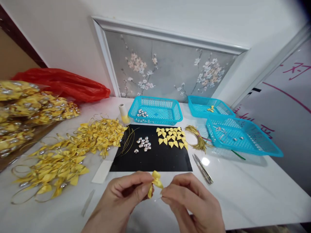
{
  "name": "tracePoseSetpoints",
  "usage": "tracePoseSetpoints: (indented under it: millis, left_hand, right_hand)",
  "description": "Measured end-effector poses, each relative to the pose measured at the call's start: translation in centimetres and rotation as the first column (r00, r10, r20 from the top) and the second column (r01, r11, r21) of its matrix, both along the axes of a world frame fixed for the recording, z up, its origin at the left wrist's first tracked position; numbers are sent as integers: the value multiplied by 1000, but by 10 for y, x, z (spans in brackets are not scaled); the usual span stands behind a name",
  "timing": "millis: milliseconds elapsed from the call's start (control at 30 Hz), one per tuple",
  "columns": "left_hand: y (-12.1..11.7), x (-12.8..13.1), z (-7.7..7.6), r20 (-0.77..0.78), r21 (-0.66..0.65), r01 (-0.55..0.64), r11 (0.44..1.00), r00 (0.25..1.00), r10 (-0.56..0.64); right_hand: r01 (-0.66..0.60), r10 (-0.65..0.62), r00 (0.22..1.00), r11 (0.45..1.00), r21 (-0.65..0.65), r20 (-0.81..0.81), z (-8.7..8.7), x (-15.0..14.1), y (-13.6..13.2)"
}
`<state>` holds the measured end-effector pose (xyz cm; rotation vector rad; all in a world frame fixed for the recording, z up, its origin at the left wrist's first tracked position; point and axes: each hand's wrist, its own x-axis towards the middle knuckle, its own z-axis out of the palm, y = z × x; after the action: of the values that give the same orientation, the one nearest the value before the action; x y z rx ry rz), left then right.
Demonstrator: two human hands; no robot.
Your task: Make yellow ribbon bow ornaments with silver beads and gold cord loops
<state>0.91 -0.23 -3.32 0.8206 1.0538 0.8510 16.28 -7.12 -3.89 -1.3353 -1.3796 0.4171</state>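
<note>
My left hand (131, 192) is closed, pinching a yellow ribbon bow (156, 180) between thumb and fingertips. Close by on its right, my right hand (191, 200) is closed too, its fingertips around a thin, pale needle-like piece (158, 198) that points toward the bow. Both hands are held above the white table, just in front of a black mat (153, 163). On that mat lie silver beads (144, 144), rows of small yellow bows (172, 137) and a few loose gold cords (128, 142).
A heap of finished-looking yellow bow pieces (97, 137) spreads to the left, near bagged ones (29, 106) and a red plastic bag (70, 84). Blue baskets (155, 122) stand behind and right. Thread snips (202, 169), a gold cord bundle (200, 139) and a thread spool (123, 115) surround the mat.
</note>
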Motion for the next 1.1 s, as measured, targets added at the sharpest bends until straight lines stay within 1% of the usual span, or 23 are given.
tracePoseSetpoints:
  millis: [67, 133, 167, 200, 267, 300, 367, 467, 600, 733, 800, 900, 967, 1100]
  left_hand:
    - [-1, -1, -2, 14, -22, -12, 1000, 1000, 12]
    - [0, -2, -2, 93, -131, -35, 991, 995, 47]
    - [1, -1, 0, 133, -221, -49, 974, 988, 80]
    - [2, 0, 2, 159, -319, -66, 946, 980, 122]
    - [3, 4, 9, 161, -481, -115, 869, 963, 216]
    - [3, 6, 12, 161, -520, -130, 844, 956, 247]
    - [3, 9, 18, 189, -553, -127, 824, 944, 272]
    - [2, 11, 20, 227, -568, -114, 815, 930, 288]
    - [-1, 7, 16, 257, -565, -104, 818, 920, 295]
    - [-2, 4, 12, 267, -530, -81, 844, 929, 256]
    - [-2, 4, 12, 245, -505, -84, 859, 940, 235]
    - [-2, 6, 14, 173, -469, -115, 876, 960, 219]
    - [-3, 5, 15, 147, -433, -95, 896, 974, 175]
    - [-5, 2, 16, 138, -283, -7, 959, 989, 48]
  right_hand:
    - [24, -23, 999, 1000, -9, 42, -1, 0, 0]
    - [42, -41, 998, 999, -29, 40, -3, 1, 2]
    - [49, -48, 998, 998, -36, 32, -5, 0, 2]
    - [55, -54, 998, 998, -40, 24, -5, 0, 3]
    - [58, -57, 998, 998, -28, 14, -7, -3, 6]
    - [49, -49, 999, 999, -5, 12, -7, -4, 7]
    - [32, -33, 999, 998, 59, 19, -7, -8, 10]
    - [33, -42, 997, 990, 134, 64, -5, -12, 13]
    - [44, -67, 986, 987, 154, 151, -3, -14, 14]
    - [34, -65, 979, 986, 162, 195, -2, -13, 14]
    - [30, -63, 974, 988, 154, 216, -3, -12, 13]
    - [26, -59, 965, 991, 130, 254, -2, -10, 11]
    - [29, -62, 959, 992, 123, 276, -1, -9, 10]
    - [52, -105, 929, 987, 154, 355, 1, -5, 8]
